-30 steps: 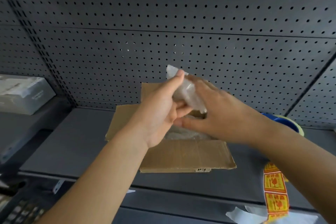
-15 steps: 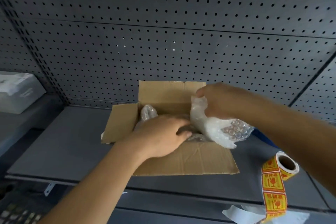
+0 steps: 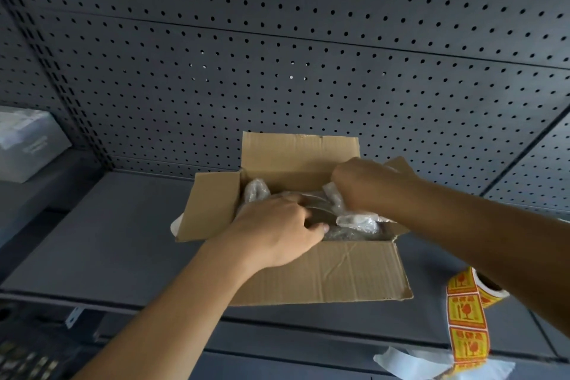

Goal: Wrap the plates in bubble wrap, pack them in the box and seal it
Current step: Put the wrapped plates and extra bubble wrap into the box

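Note:
An open cardboard box stands on a dark grey shelf, its flaps spread outward. Bubble-wrapped plates lie inside it, mostly hidden by my hands. My left hand reaches into the box from the front with its fingers resting on the wrapped bundle. My right hand is over the box's right side, and its curled fingers grip a bunched piece of bubble wrap pushed down into the box.
A roll of orange fragile stickers lies right of the box, its strip hanging over the shelf edge onto white backing paper. A grey box sits on the left shelf. A perforated panel backs the shelf.
Both hands came down from above the box into it. The right hand carried the bubble wrap from outside the right flap down inside. The left hand settled on the wrapped bundle.

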### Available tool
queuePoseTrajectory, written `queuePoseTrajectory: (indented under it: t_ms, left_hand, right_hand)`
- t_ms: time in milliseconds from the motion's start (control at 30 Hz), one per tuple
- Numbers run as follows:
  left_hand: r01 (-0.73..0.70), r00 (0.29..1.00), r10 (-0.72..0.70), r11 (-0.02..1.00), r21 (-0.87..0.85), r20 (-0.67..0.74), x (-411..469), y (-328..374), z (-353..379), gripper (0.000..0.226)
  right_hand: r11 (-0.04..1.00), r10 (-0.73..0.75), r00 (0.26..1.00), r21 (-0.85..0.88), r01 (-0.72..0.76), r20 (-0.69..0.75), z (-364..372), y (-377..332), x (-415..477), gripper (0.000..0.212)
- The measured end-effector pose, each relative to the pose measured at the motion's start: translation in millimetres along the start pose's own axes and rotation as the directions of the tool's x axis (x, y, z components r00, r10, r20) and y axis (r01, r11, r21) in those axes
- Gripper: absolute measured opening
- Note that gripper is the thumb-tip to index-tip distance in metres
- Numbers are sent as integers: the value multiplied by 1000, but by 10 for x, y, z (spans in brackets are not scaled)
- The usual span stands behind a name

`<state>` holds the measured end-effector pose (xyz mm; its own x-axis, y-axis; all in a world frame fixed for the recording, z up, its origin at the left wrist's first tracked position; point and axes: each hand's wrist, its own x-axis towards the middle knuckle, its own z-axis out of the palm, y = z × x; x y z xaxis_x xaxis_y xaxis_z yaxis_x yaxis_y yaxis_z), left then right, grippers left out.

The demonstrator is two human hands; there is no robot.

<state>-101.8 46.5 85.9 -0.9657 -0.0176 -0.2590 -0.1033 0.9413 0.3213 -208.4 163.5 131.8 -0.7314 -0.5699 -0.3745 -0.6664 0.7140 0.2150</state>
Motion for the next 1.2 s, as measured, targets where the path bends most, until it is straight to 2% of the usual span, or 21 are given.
queuePoseTrajectory:
  t_ms: [133,233,300,400,500,567,700,800,867,933,1033,1100,1200]
  left_hand:
    - [-24,999,23,999,35,27,32,-15,-62,73]
    - [-31,999,29,998,50,42,97,-27,-88,95]
    - [-17,999,15,998,63,35,146,-42,-77,98]
    - [9,1000,-10,996,88,11,195,-37,-51,90]
    - [27,1000,-28,997,71,10,199,-62,-24,85]
    - [29,1000,-29,999,39,-1,192,-90,-8,80]
    - [39,999,-39,999,-3,0,157,-76,-35,68]
    - [36,999,-36,999,-13,-2,130,-63,-64,66]
    - [45,999,-45,999,-20,7,112,-55,-79,69]
    - [47,999,-47,999,-17,8,100,-48,-83,73]
    - [42,999,-42,999,8,-9,83,-30,-62,77]
    - [44,998,-44,999,4,-40,76,-36,-39,68]
    - [31,988,-30,1000,1,-149,110,-72,-29,39]
  right_hand:
    - [1000,-27,986,5,29,-167,93,157,-195,47]
    - [977,-201,964,-108,184,-174,-34,231,-392,55]
    - [962,-255,965,-112,247,-65,-140,281,-467,48]
    - [942,-279,952,-159,296,125,-198,292,-473,34]
    - [840,-266,905,-380,387,333,-229,194,-384,30]
    - [823,-211,897,-424,377,389,-248,132,-304,34]
    - [898,-176,932,-336,284,318,-216,117,-144,30]
    - [908,-130,925,-331,256,358,-233,114,-107,31]
    - [918,-150,920,-294,265,361,-202,170,-102,38]
    - [929,-195,930,-246,277,310,-130,249,-90,48]
    - [915,-259,955,-280,291,145,6,264,-66,37]
    - [926,-252,965,-272,262,74,86,249,-36,29]
    - [934,-276,960,-223,278,44,127,258,-63,23]
